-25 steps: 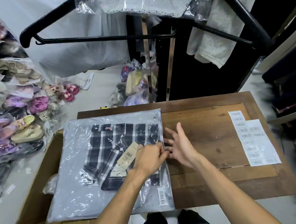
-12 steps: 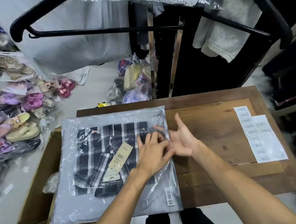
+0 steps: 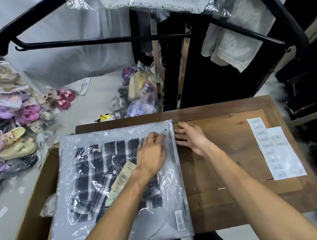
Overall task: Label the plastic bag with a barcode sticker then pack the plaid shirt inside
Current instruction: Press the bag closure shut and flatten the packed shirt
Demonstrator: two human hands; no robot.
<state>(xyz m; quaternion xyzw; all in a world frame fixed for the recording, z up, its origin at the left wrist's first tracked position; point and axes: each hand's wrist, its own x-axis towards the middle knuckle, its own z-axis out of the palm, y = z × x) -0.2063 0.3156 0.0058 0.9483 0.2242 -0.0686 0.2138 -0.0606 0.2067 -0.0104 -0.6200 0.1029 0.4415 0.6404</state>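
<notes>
A clear plastic bag [image 3: 110,228] lies flat across the left part of the wooden table [image 3: 227,171], overhanging a cardboard box. Inside it lies the folded dark plaid shirt [image 3: 100,169] with a tan hang tag [image 3: 123,177]. A barcode sticker [image 3: 179,220] sits on the bag's near right corner. My left hand [image 3: 152,154] presses flat on the bag near its far right edge, fingers spread. My right hand [image 3: 191,137] rests palm down on the table, its fingertips touching the bag's right edge.
Sheets of barcode stickers [image 3: 276,150] lie on the table's right side. An open cardboard box [image 3: 33,221] stands on the floor at the left. Bagged shoes [image 3: 11,139] pile up on the left. A black hanger [image 3: 94,41] and hanging clothes are overhead.
Both hands slid away from me along the bag's right edge toward its far corner. My right hand turned from palm up to flat on the table.
</notes>
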